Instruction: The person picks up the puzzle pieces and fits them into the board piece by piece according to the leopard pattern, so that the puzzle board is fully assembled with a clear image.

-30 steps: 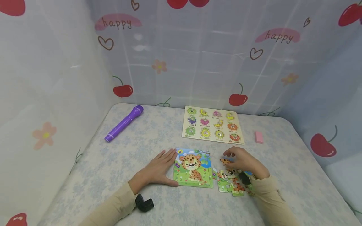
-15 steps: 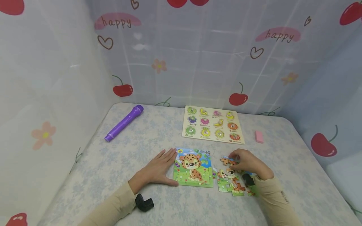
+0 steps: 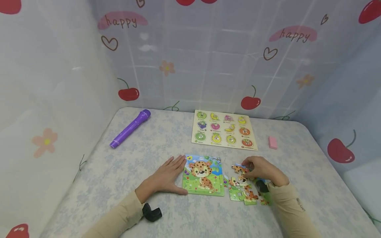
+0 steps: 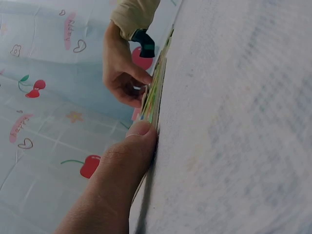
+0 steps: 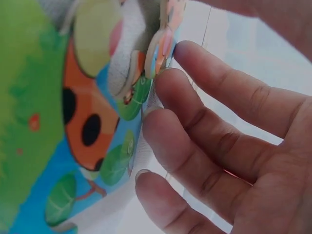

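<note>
My left hand [image 3: 165,178] lies with fingers stretched out along the left side of a square leopard picture board [image 3: 203,191]. Its thumb tip sits at the board's lower left corner, also seen close up in the left wrist view. Right of the board, several jigsaw pieces [image 3: 235,194] with parts of the same leopard lie partly joined. Over their upper right part, my right hand [image 3: 263,169] pinches a puzzle piece [image 5: 155,56], its fingers bent at the edge in the right wrist view. That hand covers some pieces in the head view.
Behind the jigsaw lies a wooden fruit peg board [image 3: 224,130]. A purple toy microphone [image 3: 129,129] is at the back left, a pink block [image 3: 272,142] at the back right. Cherry-print curtains surround the table [image 3: 178,218] at the back and sides.
My right hand has shifted a little to the right, uncovering leopard pieces at the upper left of the jigsaw. The left hand and the picture board have stayed put.
</note>
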`<state>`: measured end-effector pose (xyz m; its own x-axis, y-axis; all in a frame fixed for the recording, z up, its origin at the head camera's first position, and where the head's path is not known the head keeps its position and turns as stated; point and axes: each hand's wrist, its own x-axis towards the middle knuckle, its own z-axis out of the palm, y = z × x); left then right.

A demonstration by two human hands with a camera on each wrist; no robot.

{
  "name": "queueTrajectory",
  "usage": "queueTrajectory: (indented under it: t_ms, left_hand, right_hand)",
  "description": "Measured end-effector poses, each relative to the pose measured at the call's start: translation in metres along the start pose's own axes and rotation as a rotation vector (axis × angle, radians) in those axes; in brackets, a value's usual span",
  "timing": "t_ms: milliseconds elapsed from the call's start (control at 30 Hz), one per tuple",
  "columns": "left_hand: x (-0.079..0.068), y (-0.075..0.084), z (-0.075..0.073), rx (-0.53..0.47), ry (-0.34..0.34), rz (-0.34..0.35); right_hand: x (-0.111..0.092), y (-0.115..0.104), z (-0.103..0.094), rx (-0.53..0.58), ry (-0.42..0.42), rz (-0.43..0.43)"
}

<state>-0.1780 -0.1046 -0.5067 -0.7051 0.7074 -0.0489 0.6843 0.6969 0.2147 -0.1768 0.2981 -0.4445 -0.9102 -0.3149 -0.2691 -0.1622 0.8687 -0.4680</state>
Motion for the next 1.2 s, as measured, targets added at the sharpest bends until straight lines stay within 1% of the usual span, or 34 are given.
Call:
queueTrajectory:
  t_ms: [133,300,400,533,667,767,933,1100,1200]
  left_hand:
    - [0.0002,0.0006,0.0001,0.0,-0.003,-0.005]
    - [-0.0004,0.0009,0.0001,0.003,-0.011,-0.004]
    - [-0.0012,0.0011,-0.0001,0.004,-0.006,0.006]
    - [-0.0014,0.0019,-0.002,0.007,0.009,0.014]
    - [-0.0013,0.0022,-0.0033,-0.003,0.006,0.008]
    - [-0.0015,0.0019,-0.0033,-0.004,0.006,0.006]
    - [-0.0019,0.0014,-0.0022,-0.002,0.007,0.006]
    - [-0.0016,0.0013,-0.0015,0.003,0.002,0.004]
    - [-0.0015,0.0012,-0.0015,0.01,0.005,0.007]
  right_hand:
    - [0.0014,0.0007,0.0,0.013,-0.01,0.009]
    - [0.0017,-0.0007,-0.0005,0.058,-0.02,0.006]
    - [0.0014,-0.0024,-0.001,0.084,-0.027,-0.003]
    - [0.0019,-0.0032,-0.001,0.103,-0.025,0.007]
    - [0.0022,-0.0028,-0.0007,0.11,-0.014,0.019]
    - [0.0013,-0.0019,-0.0005,0.097,-0.005,-0.003]
    - [0.001,-0.0012,0.0002,0.087,0.011,-0.01]
    - [0.0017,-0.0045,-0.0009,0.107,0.035,-0.001]
    - [0.0019,-0.0068,-0.002,0.089,0.055,-0.012]
